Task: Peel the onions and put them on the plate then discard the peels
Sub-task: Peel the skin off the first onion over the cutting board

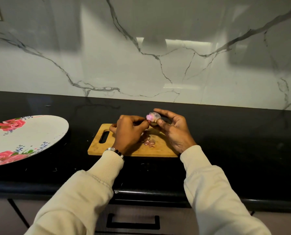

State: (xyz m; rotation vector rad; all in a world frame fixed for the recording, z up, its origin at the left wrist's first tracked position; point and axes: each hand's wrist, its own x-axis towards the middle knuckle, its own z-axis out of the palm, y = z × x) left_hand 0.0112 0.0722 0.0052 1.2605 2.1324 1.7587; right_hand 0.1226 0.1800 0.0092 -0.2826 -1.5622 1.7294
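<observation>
A small pink-purple onion is held above the far edge of the wooden cutting board. My right hand grips it between thumb and fingers. My left hand has its fingers curled and pinches at the onion's left side, where the skin is. Loose reddish peels lie on the board between my hands. The large white plate with red roses sits on the counter at the left, with no onion on its visible part.
The black countertop runs the full width, backed by a white marble wall. Its front edge lies just below my sleeves. A drawer with a black handle is beneath the counter.
</observation>
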